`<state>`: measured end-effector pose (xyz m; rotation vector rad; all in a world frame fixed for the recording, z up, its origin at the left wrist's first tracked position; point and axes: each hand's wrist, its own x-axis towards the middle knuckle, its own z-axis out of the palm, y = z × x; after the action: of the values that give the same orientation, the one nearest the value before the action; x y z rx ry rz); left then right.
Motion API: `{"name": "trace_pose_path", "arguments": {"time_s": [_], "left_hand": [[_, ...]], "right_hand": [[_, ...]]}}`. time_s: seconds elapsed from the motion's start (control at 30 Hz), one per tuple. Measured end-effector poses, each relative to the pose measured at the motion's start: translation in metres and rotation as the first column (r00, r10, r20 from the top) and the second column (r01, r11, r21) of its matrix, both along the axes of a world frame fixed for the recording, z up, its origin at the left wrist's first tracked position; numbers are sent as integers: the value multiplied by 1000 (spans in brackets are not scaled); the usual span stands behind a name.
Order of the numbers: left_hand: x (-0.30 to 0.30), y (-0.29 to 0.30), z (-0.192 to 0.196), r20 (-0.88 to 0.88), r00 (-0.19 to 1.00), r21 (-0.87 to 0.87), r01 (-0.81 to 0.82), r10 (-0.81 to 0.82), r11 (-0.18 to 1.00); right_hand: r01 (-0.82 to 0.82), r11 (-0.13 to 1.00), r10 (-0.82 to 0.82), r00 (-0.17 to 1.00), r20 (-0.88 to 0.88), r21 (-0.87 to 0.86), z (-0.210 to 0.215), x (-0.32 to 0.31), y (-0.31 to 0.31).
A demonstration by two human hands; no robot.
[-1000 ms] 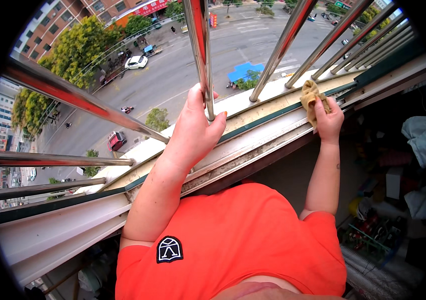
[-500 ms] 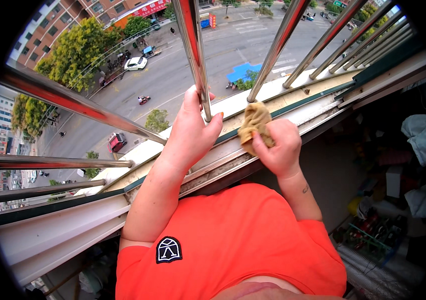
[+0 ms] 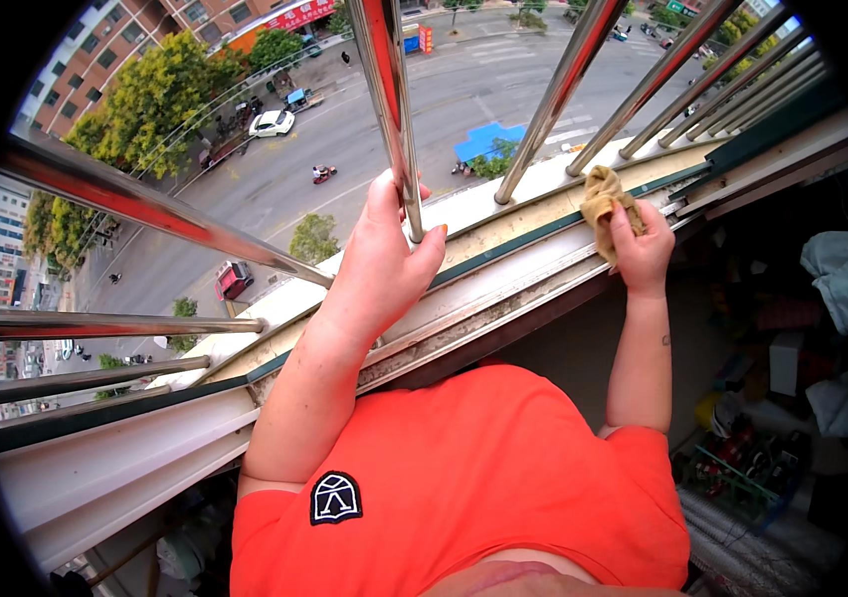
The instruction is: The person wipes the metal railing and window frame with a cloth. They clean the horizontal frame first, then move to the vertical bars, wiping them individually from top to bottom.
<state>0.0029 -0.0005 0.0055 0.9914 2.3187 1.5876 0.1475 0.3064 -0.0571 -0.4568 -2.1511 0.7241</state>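
Observation:
My left hand (image 3: pixel 391 249) is wrapped round an upright shiny metal bar (image 3: pixel 396 119) of the window guard; some of its fingers are hidden behind the bar. A crumpled tan cloth (image 3: pixel 603 214) is gripped in my right hand (image 3: pixel 645 246), further right along the window frame. The cloth lies over the white sill track (image 3: pixel 533 254) and the dark green strip (image 3: pixel 488 257) beside it. Dirt marks show along the track's inner groove and on the beige ledge (image 3: pixel 473 239) beyond the strip.
More metal bars (image 3: pixel 563 99) line the outer ledge on both sides. Far below lies a street (image 3: pixel 444 109) with a white car (image 3: pixel 272 123), a red three-wheeler (image 3: pixel 234 281) and trees. Indoors at the right are white bags (image 3: pixel 847 274) and a green crate (image 3: pixel 742 473) among clutter.
My right hand has slid the cloth to the right along the sill track, and that arm is straighter. My left hand keeps its hold on the bar. A motorbike below has moved right.

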Motion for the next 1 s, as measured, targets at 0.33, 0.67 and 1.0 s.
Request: {"name": "trace_pose_path", "arguments": {"time_s": [0.33, 0.67, 1.0], "left_hand": [[-1, 2, 1, 34, 999, -42, -16, 17, 999], [0, 0, 1, 22, 1000, -1, -7, 7, 1000], [-1, 0, -2, -2, 1000, 11, 11, -11, 1000]], "right_hand": [[162, 985, -162, 987, 9, -61, 5, -4, 8], [-276, 917, 306, 950, -64, 287, 20, -14, -133], [16, 999, -18, 998, -61, -34, 2, -3, -16]]}}
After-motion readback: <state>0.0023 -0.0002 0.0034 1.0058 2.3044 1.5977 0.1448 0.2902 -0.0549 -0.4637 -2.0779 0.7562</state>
